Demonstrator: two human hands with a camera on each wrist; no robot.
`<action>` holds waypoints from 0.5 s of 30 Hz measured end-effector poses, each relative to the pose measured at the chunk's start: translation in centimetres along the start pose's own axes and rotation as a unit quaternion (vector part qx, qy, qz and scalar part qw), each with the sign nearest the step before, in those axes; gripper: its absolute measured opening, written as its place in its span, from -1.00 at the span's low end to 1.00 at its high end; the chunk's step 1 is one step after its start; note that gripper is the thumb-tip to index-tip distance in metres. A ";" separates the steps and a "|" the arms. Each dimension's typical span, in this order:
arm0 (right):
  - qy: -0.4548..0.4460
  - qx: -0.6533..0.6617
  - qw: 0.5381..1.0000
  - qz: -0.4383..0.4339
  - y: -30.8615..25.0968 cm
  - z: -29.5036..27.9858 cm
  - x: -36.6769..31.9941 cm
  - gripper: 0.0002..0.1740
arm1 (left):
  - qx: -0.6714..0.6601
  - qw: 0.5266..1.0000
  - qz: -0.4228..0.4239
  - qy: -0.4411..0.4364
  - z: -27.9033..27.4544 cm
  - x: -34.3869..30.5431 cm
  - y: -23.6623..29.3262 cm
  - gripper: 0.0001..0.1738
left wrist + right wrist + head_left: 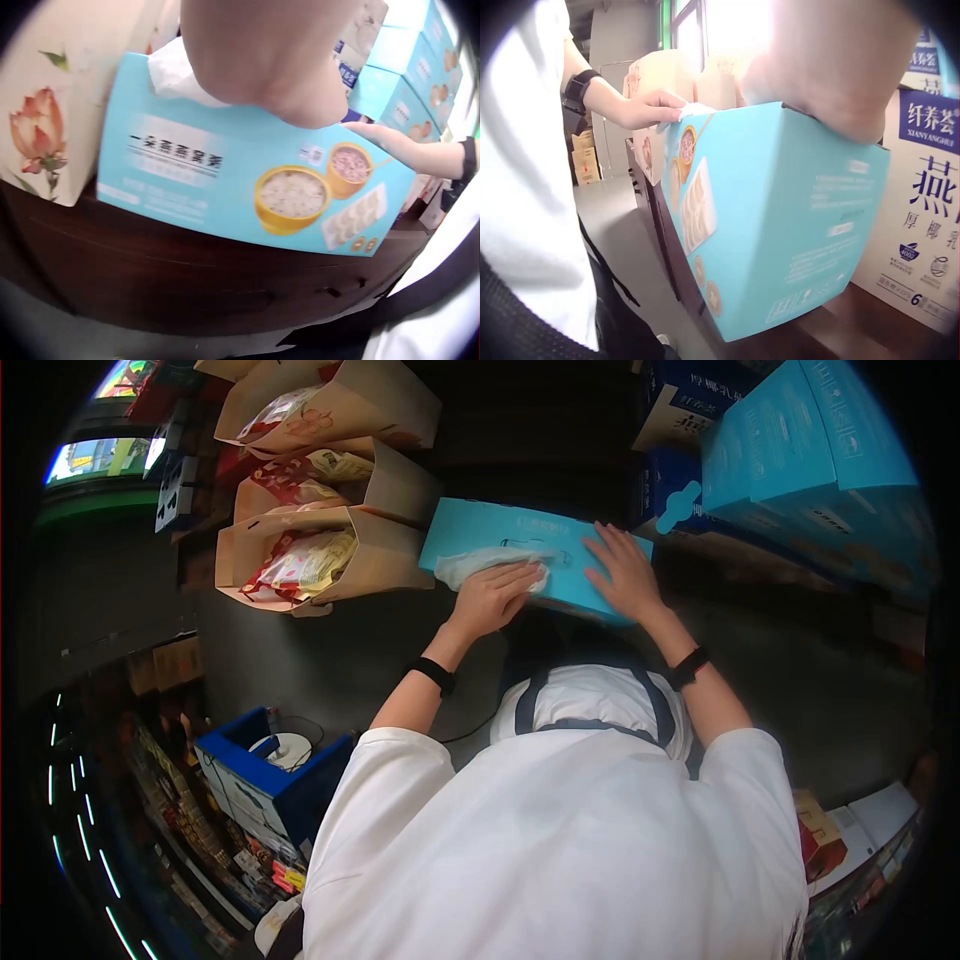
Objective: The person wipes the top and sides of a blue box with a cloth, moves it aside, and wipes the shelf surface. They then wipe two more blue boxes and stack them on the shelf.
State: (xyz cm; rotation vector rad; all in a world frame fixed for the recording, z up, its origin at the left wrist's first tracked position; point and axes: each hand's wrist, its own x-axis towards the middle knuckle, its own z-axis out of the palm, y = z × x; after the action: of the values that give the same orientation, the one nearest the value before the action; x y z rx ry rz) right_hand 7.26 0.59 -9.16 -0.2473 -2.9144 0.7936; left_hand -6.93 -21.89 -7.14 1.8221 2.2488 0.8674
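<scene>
A light-blue carton [495, 523] printed with bowls of porridge lies in front of the person on a dark wooden surface. My left hand [495, 596] presses a crumpled white cloth or tissue [463, 565] flat against the carton's top, its fingers laid out together over it. Toward the carton's right end, my right hand [625, 574] rests on the top with fingers spread. In the left wrist view the carton's printed front [232, 184] shows below the forearm, and the white cloth [176, 71] pokes out beside it.
Several paper gift bags [395, 555] with packets inside stand at the left, close beside the carton. On the right are stacked light-blue cartons [780, 450] and a white-and-blue box [922, 217]. A blue bin [265, 770] stands behind at the lower left.
</scene>
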 end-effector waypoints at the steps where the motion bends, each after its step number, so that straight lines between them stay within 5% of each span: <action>1: 0.003 -0.020 1.000 -0.005 -0.3 0.0 -0.3 -0.45 | 0.027 1.000 -0.014 0.005 -0.7 -0.9 -0.7 -0.61; 7: 0.023 -0.042 0.999 -0.015 -1.1 0.1 -1.2 -0.46 | 0.078 0.992 -0.084 0.060 -1.8 -3.5 -3.4 -0.62; 10: 0.028 -0.047 0.998 -0.014 -1.0 0.1 -1.0 -0.45 | 0.116 0.953 -0.219 0.175 -1.1 -2.5 -5.3 -0.63; 15: 0.022 -0.072 0.997 -0.020 -0.4 0.4 -0.4 -0.45 | 0.204 0.935 -0.261 0.123 -0.2 0.0 -6.1 -0.59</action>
State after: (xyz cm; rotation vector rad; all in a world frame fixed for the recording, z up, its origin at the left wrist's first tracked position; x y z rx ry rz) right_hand 7.53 -0.04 -9.30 -0.2145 -2.9278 0.5646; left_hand -12.30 -22.62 -10.04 1.1491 3.0481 0.5812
